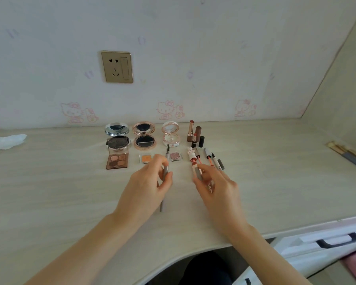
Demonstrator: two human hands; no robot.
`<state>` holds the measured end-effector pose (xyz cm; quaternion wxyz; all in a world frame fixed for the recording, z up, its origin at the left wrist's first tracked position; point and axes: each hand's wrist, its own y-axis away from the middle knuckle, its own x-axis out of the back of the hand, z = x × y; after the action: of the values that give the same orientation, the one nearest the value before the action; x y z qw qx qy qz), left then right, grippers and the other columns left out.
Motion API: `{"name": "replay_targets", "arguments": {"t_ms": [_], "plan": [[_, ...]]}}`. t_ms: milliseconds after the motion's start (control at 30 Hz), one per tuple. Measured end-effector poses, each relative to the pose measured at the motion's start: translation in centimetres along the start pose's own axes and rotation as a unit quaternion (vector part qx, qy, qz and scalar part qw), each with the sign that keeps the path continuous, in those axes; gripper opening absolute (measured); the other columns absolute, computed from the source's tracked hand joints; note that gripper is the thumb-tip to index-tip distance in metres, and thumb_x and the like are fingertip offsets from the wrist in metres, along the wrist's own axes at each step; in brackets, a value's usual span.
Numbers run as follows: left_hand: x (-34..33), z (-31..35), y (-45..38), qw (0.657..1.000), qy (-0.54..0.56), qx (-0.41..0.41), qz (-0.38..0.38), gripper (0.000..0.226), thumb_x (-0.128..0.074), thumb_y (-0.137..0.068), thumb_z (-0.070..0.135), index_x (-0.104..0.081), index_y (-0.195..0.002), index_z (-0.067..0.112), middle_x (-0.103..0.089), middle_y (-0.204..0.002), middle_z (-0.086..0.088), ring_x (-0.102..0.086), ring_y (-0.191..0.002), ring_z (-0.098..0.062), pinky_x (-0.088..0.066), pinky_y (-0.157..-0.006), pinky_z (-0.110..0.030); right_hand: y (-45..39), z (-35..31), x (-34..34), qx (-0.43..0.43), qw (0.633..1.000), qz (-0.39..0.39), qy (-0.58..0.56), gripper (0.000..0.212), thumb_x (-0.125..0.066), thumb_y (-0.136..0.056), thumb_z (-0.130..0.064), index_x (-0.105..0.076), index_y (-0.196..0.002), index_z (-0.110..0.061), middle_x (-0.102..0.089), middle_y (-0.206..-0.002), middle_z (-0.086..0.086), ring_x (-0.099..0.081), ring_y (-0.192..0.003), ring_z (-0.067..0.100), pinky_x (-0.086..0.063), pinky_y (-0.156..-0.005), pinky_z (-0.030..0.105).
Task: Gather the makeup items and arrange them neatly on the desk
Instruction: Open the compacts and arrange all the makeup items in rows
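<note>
A: Where is room left on the desk (pixel 275 182)?
B: At three, six and nine o'clock.
A: What is blocked?
B: Twelve o'clock, by compacts (pixel 144 136), lipsticks (pixel 194 133) and pens (pixel 212 159).

Open compacts (pixel 143 135), palettes (pixel 117 160), lipsticks (pixel 194 133) (uncapped) in rows on desk (pixel 49 182).

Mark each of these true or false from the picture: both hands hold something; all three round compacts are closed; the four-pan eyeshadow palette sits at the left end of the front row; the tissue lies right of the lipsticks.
1. Both hands hold something. True: the left hand grips a brow pencil, the right hand a lip tube.
2. All three round compacts are closed. False: all stand open.
3. The eyeshadow palette sits at the front row's left end. True.
4. The tissue lies right of the lipsticks. False: far left.
</note>
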<state>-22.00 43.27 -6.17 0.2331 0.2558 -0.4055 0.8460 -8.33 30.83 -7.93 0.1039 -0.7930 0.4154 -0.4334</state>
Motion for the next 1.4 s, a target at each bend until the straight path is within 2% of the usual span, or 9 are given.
{"name": "replay_targets", "arguments": {"t_ms": [67, 167, 433, 667, 900, 1000, 1100, 1233, 1400], "plan": [[-0.7, 0.8, -0.5, 0.999, -0.037, -0.024, -0.012, 0.014, -0.059, -0.088, 0.026, -0.046, -0.090, 0.031, -0.056, -0.070, 0.012, -0.052, -0.053, -0.010, -0.047, -0.051, -0.032, -0.2, 1.2, 1.3, -0.009, 1.000, 0.008, 0.015, 0.027, -0.064, -0.089, -0.029, -0.065, -0.117, -0.028, -0.058, -0.082, -0.010, -0.058, -0.072, 0.003, -0.039, -0.063, 0.006], [-2.2, 2.7, -1.5, 0.998, -0.042, -0.040, -0.035, 0.006, -0.056, -0.091, 0.027, -0.053, -0.093, 0.032, -0.056, -0.068, 0.014, -0.051, -0.053, -0.007, -0.047, -0.051, -0.030, -0.6, 3.1, 3.0, -0.047, 0.998, 0.015, 0.026, 0.025, -0.061, -0.090, -0.033, -0.061, -0.116, -0.035, -0.063, -0.084, -0.010, -0.058, -0.072, -0.003, -0.038, -0.059, 0.005], [-7.9, 7.0, -4.0, 0.996, -0.011, -0.056, -0.073, 0.014, -0.054, -0.091, 0.028, -0.062, -0.103, 0.029, -0.052, -0.075, 0.018, -0.047, -0.089, -0.007, -0.046, -0.065, -0.028, -1.5, 8.3, 6.6, -0.122, 0.990, 0.019, 0.070, 0.017, -0.062, -0.090, -0.031, -0.065, -0.105, -0.036, -0.063, -0.086, -0.009, -0.055, -0.075, -0.007, -0.034, -0.058, 0.004], [-13.4, 9.3, -6.1, 0.976, -0.096, -0.082, -0.178, 0.033, -0.054, -0.090, 0.036, -0.058, -0.120, 0.022, -0.065, -0.111, 0.007, -0.045, -0.110, -0.018, -0.043, -0.082, -0.033, -1.8, 10.7, 8.4, -0.117, 0.980, -0.002, 0.162, 0.016, -0.058, -0.093, -0.030, -0.071, -0.102, -0.030, -0.061, -0.095, -0.010, -0.053, -0.096, 0.017, -0.045, -0.083, 0.037], [-15.7, 10.0, -6.5, 0.946, -0.212, -0.126, -0.209, 0.026, -0.051, -0.092, 0.037, -0.066, -0.089, 0.016, -0.066, -0.095, 0.002, -0.045, -0.105, -0.025, -0.030, -0.099, -0.040, -1.8, 11.4, 8.1, -0.139, 0.964, -0.041, 0.225, 0.023, -0.051, -0.095, -0.038, -0.071, -0.099, -0.027, -0.059, -0.092, -0.006, -0.050, -0.095, 0.020, -0.039, -0.079, 0.033], [-15.4, 9.9, -6.1, 0.941, -0.230, -0.130, -0.211, 0.034, -0.044, -0.095, 0.043, -0.065, -0.102, 0.017, -0.060, -0.102, 0.001, -0.045, -0.105, -0.025, -0.031, -0.101, -0.040, -1.9, 11.4, 8.5, -0.149, 0.963, -0.060, 0.214, 0.028, -0.047, -0.096, -0.042, -0.069, -0.106, -0.029, -0.059, -0.096, -0.007, -0.049, -0.099, 0.020, -0.037, -0.081, 0.032], [-14.0, 9.8, -5.1, 0.954, -0.179, -0.147, -0.188, 0.041, -0.041, -0.095, 0.049, -0.061, -0.115, 0.019, -0.050, -0.105, 0.002, -0.043, -0.100, -0.021, -0.040, -0.086, -0.036, -1.5, 11.5, 9.2, -0.113, 0.971, -0.077, 0.195, 0.033, -0.046, -0.098, -0.035, -0.059, -0.127, -0.027, -0.061, -0.107, -0.004, -0.048, -0.102, 0.022, -0.038, -0.088, 0.030], [-11.1, 9.5, -3.0, 0.936, -0.204, -0.224, -0.178, 0.047, -0.035, -0.089, 0.056, -0.070, -0.103, 0.028, -0.062, -0.101, 0.013, -0.054, -0.098, -0.013, -0.035, -0.084, -0.028, -0.9, 12.1, 9.8, -0.043, 0.967, -0.132, 0.213, 0.040, -0.045, -0.097, -0.016, -0.054, -0.134, -0.026, -0.055, -0.122, -0.004, -0.041, -0.111, 0.024, -0.034, -0.097, 0.030], [-10.4, 8.3, -2.4, 0.925, -0.178, -0.228, -0.247, 0.044, -0.039, -0.091, 0.044, -0.063, -0.119, 0.021, -0.061, -0.122, 0.009, -0.044, -0.121, -0.023, -0.030, -0.106, -0.034, -0.9, 12.1, 9.5, -0.028, 0.970, -0.123, 0.210, 0.037, -0.047, -0.095, -0.011, -0.060, -0.128, -0.023, -0.058, -0.119, -0.004, -0.042, -0.112, 0.025, -0.035, -0.097, 0.032]]}}
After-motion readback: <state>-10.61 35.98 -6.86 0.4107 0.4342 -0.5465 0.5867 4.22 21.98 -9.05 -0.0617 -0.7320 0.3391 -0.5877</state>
